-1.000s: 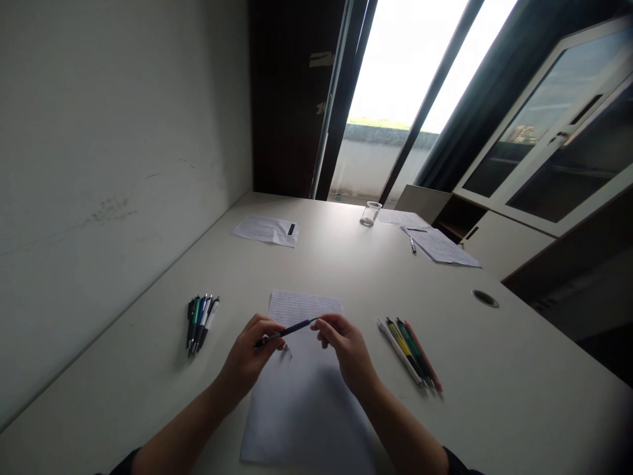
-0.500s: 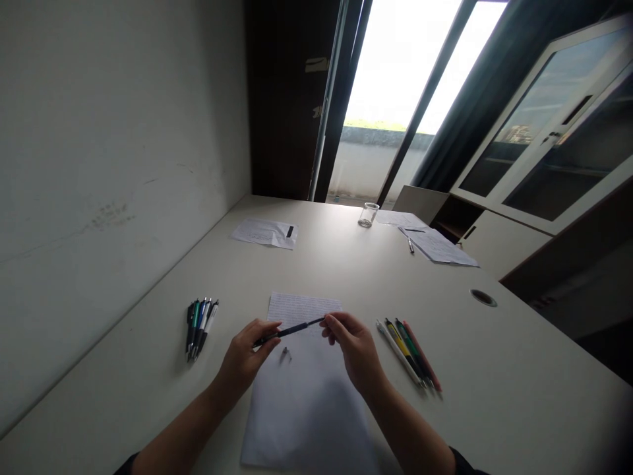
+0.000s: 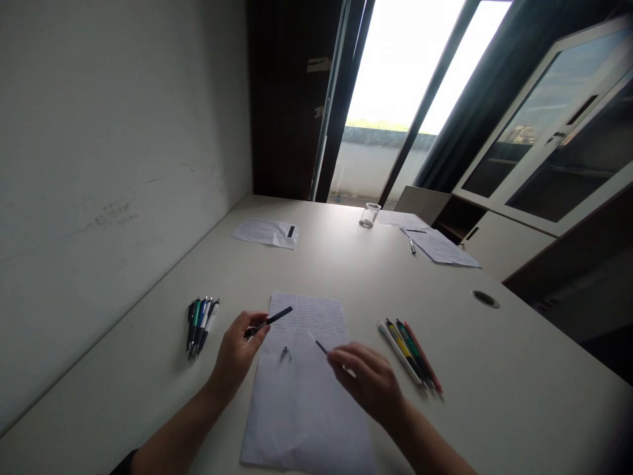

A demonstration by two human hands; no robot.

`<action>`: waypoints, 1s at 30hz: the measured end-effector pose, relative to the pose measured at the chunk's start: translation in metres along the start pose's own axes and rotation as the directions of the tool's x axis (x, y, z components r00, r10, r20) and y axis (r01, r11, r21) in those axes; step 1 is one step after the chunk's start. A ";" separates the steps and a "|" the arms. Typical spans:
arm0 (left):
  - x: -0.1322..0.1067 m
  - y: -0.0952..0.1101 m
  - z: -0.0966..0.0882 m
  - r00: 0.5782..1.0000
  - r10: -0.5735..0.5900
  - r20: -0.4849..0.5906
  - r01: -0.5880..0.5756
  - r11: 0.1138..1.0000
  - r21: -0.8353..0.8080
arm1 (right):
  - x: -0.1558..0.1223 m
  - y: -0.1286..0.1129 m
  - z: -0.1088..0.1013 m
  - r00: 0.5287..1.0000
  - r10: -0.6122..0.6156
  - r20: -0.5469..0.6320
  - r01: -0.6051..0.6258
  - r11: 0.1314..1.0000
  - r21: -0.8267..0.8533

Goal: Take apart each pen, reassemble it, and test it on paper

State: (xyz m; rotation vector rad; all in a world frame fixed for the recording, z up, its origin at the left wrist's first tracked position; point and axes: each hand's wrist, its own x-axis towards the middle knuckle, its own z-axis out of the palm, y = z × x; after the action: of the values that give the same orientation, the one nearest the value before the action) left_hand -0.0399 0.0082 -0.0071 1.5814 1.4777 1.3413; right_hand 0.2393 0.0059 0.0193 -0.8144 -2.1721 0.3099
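Observation:
My left hand (image 3: pixel 237 349) pinches a dark pen barrel (image 3: pixel 281 315) that points up and to the right above the paper. Between the fingertips of my right hand (image 3: pixel 368 379) is a thin dark pen refill (image 3: pixel 321 346); its far end sticks out to the left, and the rest is hidden in the hand. Barrel and refill are apart. Under both hands lies a white sheet of paper (image 3: pixel 306 415) with lines of writing on its upper part. Small pen parts (image 3: pixel 285 353), perhaps a tip and a spring, rest on the sheet between the hands.
Several pens (image 3: pixel 200 326) lie bunched on the left, and several coloured pens (image 3: pixel 410 356) on the right. Farther back are a creased paper (image 3: pixel 266 233), a glass jar (image 3: pixel 369 216), more papers (image 3: pixel 442 248) with a pen (image 3: pixel 412 246), and a round desk hole (image 3: pixel 485 299).
The refill has come out of the barrel, and my right hand has moved down and toward me with it. My left hand has shifted slightly left, tilting the barrel up more.

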 end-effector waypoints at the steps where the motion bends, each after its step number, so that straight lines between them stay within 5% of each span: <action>1: 0.000 0.000 0.000 1.000 0.000 -0.005 0.000 1.000 -0.002 | -0.001 -0.005 0.001 0.986 -0.086 0.142 0.094 0.995 -0.045; 4: 0.000 0.001 0.000 1.000 0.002 -0.005 -0.002 1.000 -0.003 | -0.001 -0.018 0.003 0.919 -0.175 0.355 0.234 0.964 -0.130; 12: -0.002 0.004 0.001 0.997 0.042 0.059 -0.043 0.999 0.003 | -0.002 -0.021 0.011 0.885 -0.192 0.425 0.281 0.947 -0.157; 18: -0.009 0.002 0.004 0.939 0.258 0.228 -0.278 0.958 0.064 | -0.009 -0.004 0.018 0.982 -0.047 0.181 0.094 0.962 -0.257; 25: -0.018 0.004 0.011 0.845 0.391 0.364 -0.417 0.909 -0.008 | -0.005 -0.006 0.030 0.975 0.015 0.222 0.056 0.949 -0.309; 30: -0.019 0.006 0.013 0.855 0.421 0.303 -0.417 0.905 -0.083 | -0.007 0.003 0.034 0.986 0.113 0.121 -0.091 0.980 -0.177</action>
State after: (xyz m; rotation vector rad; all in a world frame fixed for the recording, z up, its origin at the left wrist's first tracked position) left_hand -0.0233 -0.0080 -0.0112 2.0813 0.9590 1.2376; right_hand 0.2187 0.0053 -0.0091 -1.0301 -2.3065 0.2359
